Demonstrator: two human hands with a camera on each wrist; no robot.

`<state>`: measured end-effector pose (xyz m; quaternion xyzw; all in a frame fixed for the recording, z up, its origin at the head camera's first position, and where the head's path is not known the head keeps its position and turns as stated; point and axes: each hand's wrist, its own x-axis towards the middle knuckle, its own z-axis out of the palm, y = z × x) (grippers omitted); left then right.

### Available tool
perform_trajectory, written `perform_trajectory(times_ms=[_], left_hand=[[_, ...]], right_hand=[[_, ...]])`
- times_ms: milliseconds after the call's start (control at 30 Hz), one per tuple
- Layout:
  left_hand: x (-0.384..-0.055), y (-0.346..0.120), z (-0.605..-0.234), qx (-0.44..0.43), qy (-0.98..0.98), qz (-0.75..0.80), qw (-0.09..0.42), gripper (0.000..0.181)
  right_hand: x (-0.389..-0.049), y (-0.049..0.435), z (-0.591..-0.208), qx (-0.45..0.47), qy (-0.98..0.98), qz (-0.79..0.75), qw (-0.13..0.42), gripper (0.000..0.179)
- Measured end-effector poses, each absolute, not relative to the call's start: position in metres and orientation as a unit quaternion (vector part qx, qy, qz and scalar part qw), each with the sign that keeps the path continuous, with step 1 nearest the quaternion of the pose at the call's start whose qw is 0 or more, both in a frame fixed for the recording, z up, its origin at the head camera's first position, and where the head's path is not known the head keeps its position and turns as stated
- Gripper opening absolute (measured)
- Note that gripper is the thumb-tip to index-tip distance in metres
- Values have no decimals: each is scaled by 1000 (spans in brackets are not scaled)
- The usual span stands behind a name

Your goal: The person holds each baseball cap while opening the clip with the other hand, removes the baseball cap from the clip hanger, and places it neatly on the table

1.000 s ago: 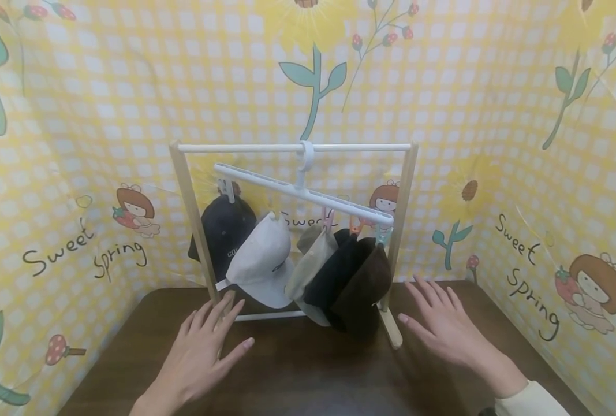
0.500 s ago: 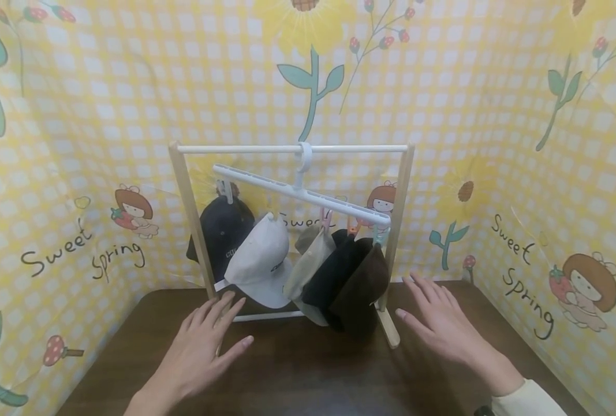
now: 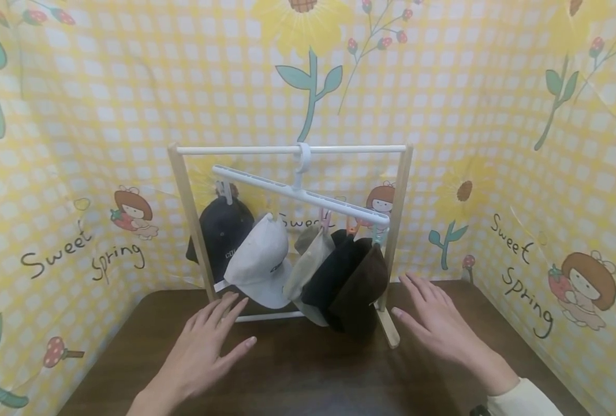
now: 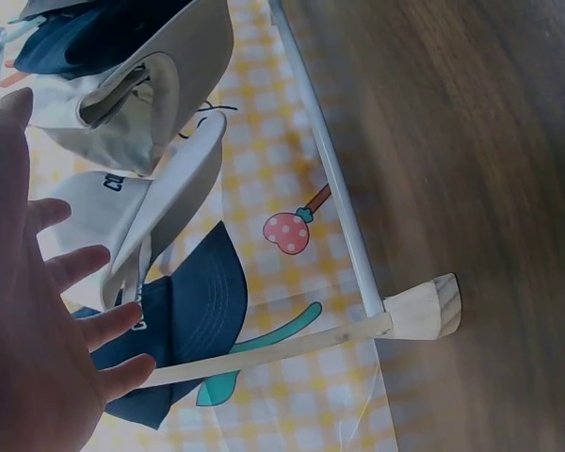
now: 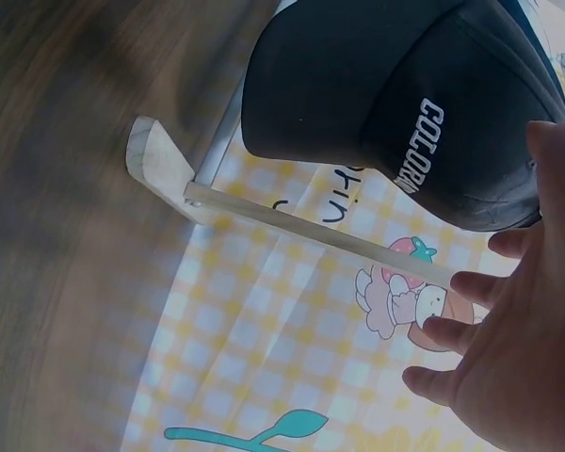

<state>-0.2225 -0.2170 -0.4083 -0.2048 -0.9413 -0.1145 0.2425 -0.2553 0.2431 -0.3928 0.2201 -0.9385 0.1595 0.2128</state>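
Observation:
A white hanger [image 3: 299, 193] hooks over the top bar of a small wooden rack [image 3: 400, 190], its right end tilted down toward the front. Clips hold several caps on it: a black cap [image 3: 224, 231] at the far left, a white cap [image 3: 261, 260], a beige cap [image 3: 310, 266], a black cap [image 3: 328, 277] and a dark brown cap [image 3: 362, 283]. My left hand [image 3: 198, 346], fingers spread, hovers before the rack's left foot and holds nothing. To the right of the rack, my right hand [image 3: 443, 323] is likewise spread, holding nothing, apart from the brown cap.
The rack stands near the back of a dark brown table [image 3: 308, 370]. Yellow checked cloth [image 3: 79, 115] with printed flowers and figures surrounds it on the back and both sides. A white lower bar [image 3: 271, 316] joins the rack's feet.
The view has shifted slightly. Both hands stay almost where they were beside the rack, and the caps and hanger hang as before.

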Motion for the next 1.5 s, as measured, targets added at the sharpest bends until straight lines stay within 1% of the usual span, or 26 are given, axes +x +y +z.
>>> perform_trajectory(times_ms=[433,900,1200,1500], left_hand=[[-225,-213,-405,-212,-939,-124,241,75],[-225,-212,-404,-212,-940,-127,236,74],[-227,-210,-405,-219,-937,-123,242,74],[-228,-207,-405,-215,-940,-122,235,74]], right_hand=[[-256,240,-391,225,-935,161,224,68],[-257,235,-386,221,-938,164,213,69],[-258,231,-381,223,-936,172,211,69],[-257,230,-377,224,-936,168,211,69]])
